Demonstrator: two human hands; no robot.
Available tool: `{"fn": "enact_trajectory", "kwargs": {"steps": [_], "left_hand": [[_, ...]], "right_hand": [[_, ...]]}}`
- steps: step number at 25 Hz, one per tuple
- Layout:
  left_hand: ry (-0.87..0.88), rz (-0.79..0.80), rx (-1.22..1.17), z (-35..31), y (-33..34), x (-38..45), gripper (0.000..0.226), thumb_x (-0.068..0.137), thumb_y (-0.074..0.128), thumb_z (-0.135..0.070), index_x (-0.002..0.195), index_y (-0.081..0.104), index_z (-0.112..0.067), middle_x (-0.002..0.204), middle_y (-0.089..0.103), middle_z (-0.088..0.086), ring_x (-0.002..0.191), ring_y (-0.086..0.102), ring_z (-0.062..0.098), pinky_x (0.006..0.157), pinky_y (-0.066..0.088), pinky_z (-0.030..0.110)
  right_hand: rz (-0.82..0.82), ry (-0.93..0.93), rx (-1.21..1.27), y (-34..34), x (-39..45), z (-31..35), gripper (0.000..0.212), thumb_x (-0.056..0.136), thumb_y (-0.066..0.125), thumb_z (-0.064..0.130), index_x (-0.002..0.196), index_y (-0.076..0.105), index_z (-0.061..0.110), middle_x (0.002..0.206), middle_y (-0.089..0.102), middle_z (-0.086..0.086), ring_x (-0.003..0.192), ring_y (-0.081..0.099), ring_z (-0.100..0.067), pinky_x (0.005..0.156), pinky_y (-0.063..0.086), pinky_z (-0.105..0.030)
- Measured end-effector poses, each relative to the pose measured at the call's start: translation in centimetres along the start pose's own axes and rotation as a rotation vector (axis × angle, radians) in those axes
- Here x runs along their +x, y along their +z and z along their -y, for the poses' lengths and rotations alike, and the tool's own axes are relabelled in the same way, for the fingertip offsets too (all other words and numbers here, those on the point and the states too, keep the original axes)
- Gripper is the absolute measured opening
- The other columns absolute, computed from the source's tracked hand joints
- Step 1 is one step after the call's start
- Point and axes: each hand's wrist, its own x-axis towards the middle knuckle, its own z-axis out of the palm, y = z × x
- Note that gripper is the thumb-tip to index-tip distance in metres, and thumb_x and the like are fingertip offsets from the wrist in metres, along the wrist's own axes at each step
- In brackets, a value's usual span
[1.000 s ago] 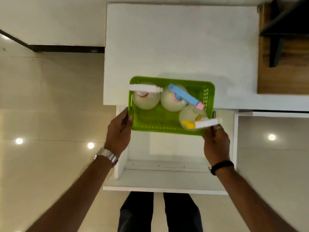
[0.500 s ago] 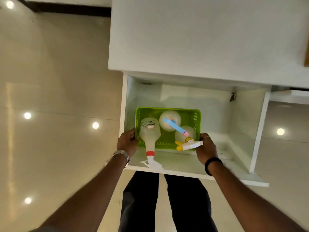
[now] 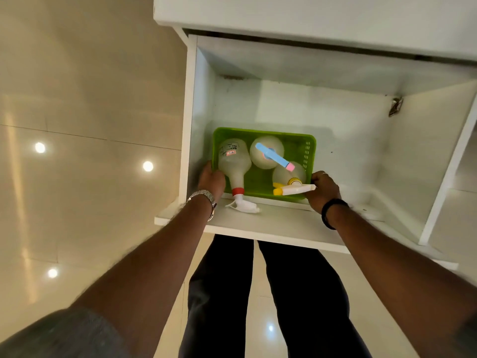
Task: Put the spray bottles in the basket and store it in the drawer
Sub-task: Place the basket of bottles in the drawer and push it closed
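A green plastic basket [image 3: 307,151] sits low inside the open white drawer [image 3: 361,151], at its front left. Three pale spray bottles are in it. The red-collared bottle [image 3: 233,161] has tipped over, its white nozzle hanging over the basket's near rim onto the drawer front. The blue-nozzle bottle [image 3: 267,152] stands upright at the back. The yellow-collared bottle [image 3: 289,177] leans at the front right. My left hand [image 3: 213,180] grips the basket's left side. My right hand [image 3: 324,191] grips its front right corner.
The white cabinet top [image 3: 309,16] overhangs the drawer's back. A metal bracket [image 3: 396,107] sits on the drawer's right wall. The drawer's front panel [image 3: 271,228] lies just below my hands. My legs stand on glossy tiled floor [image 3: 77,125].
The basket has come down from the cabinet top into the drawer. The red-collared bottle fell over forward. Both hands kept their hold.
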Motion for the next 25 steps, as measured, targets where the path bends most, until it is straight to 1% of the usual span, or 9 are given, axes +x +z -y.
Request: {"fn": "enact_trajectory", "kwargs": {"steps": [2,4,5,8,12,15,18,21,25], "left_hand": [[0.001,-0.018,0.000,0.3,-0.2,-0.2,0.051,0.090,0.039,-0.001,0.137,0.054,-0.013,0.124,0.064,0.016,0.098,0.058,0.029,0.082,0.049,0.030],[-0.028,-0.023,0.027,0.4,-0.5,-0.6,0.054,0.090,0.042,-0.004,0.142,0.050,-0.016,0.134,0.060,0.018,0.118,0.057,0.036,0.103,0.048,0.041],[-0.036,-0.013,0.040,0.4,-0.7,-0.7,0.054,0.089,0.044,-0.007,0.142,0.049,-0.017,0.135,0.060,0.018,0.121,0.056,0.037,0.106,0.046,0.043],[-0.018,0.002,0.147,0.2,-0.7,-1.3,0.053,0.088,0.053,-0.025,0.140,0.047,-0.016,0.135,0.060,0.017,0.124,0.056,0.037,0.107,0.044,0.042],[0.182,-0.066,0.705,-0.3,-0.1,-3.7,0.083,0.093,0.057,-0.048,0.158,0.015,-0.019,0.143,0.048,0.022,0.128,0.052,0.042,0.105,0.043,0.045],[0.246,0.033,0.878,-0.5,0.2,-4.8,0.089,0.092,0.058,-0.034,0.159,0.000,-0.024,0.129,0.060,0.019,0.112,0.062,0.040,0.092,0.051,0.043],[0.264,0.060,0.975,-1.5,-0.8,-4.3,0.076,0.090,0.056,-0.029,0.156,0.019,-0.022,0.119,0.067,0.016,0.107,0.065,0.039,0.088,0.052,0.041],[0.324,0.076,1.070,-3.5,-2.0,-3.1,0.043,0.088,0.056,-0.034,0.126,0.056,-0.015,0.122,0.067,0.015,0.110,0.063,0.038,0.086,0.050,0.037],[0.335,0.098,1.152,-6.7,-2.4,-1.2,0.036,0.085,0.056,-0.042,0.108,0.062,-0.015,0.114,0.068,0.012,0.101,0.064,0.035,0.075,0.045,0.033]], "right_hand": [[0.032,-0.018,-0.028,0.7,-0.1,-0.2,0.023,0.086,0.069,0.010,0.108,0.062,0.010,0.104,0.065,-0.007,0.090,0.056,-0.026,0.073,0.043,-0.029],[0.052,-0.039,-0.062,1.2,-0.3,-0.1,0.023,0.084,0.069,0.007,0.106,0.061,0.009,0.106,0.069,-0.012,0.094,0.061,-0.032,0.078,0.052,-0.036],[0.053,-0.047,-0.065,1.3,-0.4,0.0,0.023,0.084,0.069,0.006,0.105,0.060,0.008,0.105,0.069,-0.014,0.095,0.063,-0.034,0.081,0.054,-0.038],[0.042,-0.053,-0.053,1.6,-0.7,0.2,0.023,0.085,0.069,0.006,0.106,0.061,0.009,0.108,0.070,-0.014,0.096,0.063,-0.034,0.084,0.054,-0.037],[0.090,-0.036,-0.020,1.4,-1.2,0.0,0.029,0.090,0.065,0.008,0.118,0.065,0.012,0.117,0.071,-0.010,0.100,0.063,-0.027,0.089,0.051,-0.032],[0.135,0.012,0.033,1.0,-1.5,-0.2,0.043,0.093,0.060,0.007,0.135,0.059,0.014,0.126,0.070,-0.009,0.113,0.064,-0.028,0.101,0.051,-0.035],[0.147,0.017,0.022,1.0,-1.5,-0.3,0.050,0.092,0.059,0.005,0.141,0.055,0.017,0.126,0.070,-0.009,0.117,0.063,-0.026,0.101,0.046,-0.030],[0.152,0.023,0.004,1.2,-1.4,-0.4,0.055,0.090,0.062,0.005,0.143,0.052,0.017,0.127,0.069,-0.009,0.119,0.062,-0.027,0.099,0.044,-0.028],[0.147,0.021,0.003,1.3,-1.2,-0.4,0.057,0.089,0.065,0.007,0.143,0.052,0.016,0.127,0.069,-0.010,0.120,0.062,-0.028,0.100,0.044,-0.029]]}}
